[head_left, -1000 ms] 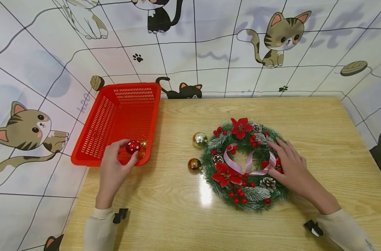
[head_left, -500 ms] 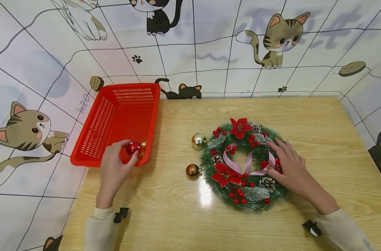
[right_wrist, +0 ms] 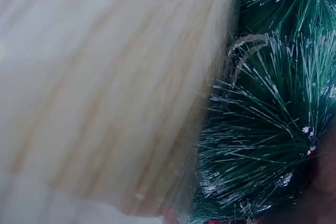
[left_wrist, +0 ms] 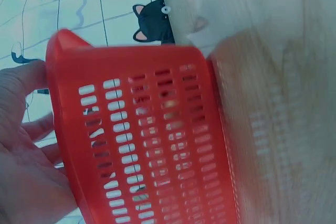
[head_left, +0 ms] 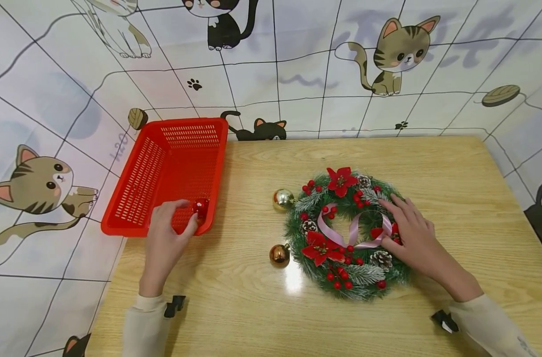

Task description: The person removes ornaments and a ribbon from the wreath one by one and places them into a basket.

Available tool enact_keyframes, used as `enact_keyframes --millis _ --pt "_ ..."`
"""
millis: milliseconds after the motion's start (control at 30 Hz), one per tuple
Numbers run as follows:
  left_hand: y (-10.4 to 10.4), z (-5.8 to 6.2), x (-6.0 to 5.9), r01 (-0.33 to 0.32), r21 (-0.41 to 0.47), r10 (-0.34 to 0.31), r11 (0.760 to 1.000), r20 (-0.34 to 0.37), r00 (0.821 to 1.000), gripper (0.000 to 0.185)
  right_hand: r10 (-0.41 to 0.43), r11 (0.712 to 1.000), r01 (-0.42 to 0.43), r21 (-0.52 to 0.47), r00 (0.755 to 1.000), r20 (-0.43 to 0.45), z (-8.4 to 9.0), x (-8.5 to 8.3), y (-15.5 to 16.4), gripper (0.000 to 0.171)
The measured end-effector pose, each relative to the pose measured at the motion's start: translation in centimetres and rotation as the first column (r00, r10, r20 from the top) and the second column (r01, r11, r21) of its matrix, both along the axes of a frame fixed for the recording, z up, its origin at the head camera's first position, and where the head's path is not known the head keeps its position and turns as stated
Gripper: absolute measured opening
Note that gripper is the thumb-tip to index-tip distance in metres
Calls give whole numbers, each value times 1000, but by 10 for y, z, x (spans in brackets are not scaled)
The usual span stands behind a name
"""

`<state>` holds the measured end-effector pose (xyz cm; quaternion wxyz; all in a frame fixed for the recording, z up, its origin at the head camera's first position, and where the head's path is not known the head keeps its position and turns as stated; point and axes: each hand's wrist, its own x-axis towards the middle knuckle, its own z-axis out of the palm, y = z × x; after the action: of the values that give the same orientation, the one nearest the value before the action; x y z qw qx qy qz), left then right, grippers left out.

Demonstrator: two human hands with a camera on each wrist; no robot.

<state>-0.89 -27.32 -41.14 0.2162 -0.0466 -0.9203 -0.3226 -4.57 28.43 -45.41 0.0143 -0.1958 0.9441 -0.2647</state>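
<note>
So, nearest the camera: the left hand sat at the near rim of the red basket, fingers loosely spread, holding nothing that I could make out. The red ball lay just past the fingertips, inside the basket at its near right corner, touching or almost touching the index tip; the head view didn't settle which. From the fingers it lay forward and slightly right. A ball has no long axis to line up with. The left wrist view only showed the basket's slotted wall with the palm alongside, the ball out of sight there.

Across on the right, the right hand lay flat on the right side of the wreath, fingers straight and slightly fanned, pressing down on the greenery near the pink ribbon. The right wrist view was all green needles and table.

Between the hands, off the wreath's left edge: a copper ball nearer, a gold ball farther. Both touched or nearly touched the needles. I'd judge the left hand nearer to them by reach, since the right one was across the wreath and busy holding it down.
</note>
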Motion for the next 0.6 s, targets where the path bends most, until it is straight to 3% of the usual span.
enact_keyframes --millis 133,333,467,600 --pt "11 -2 2 108 39 -103 993 -110 989 28 2 1000 -2 -3 1000 0 2 0 -1 91" --pt "37 -2 4 216 77 -187 973 -280 942 18 0 1000 0 -11 1000 2 2 0 -2 91" --pt "54 1 5 260 119 -213 958 -309 927 15 -5 1000 5 -16 1000 2 1 0 -2 91" --pt "71 2 10 289 141 -248 947 -252 935 19 -7 1000 7 -16 1000 -1 0 -1 -2 91"
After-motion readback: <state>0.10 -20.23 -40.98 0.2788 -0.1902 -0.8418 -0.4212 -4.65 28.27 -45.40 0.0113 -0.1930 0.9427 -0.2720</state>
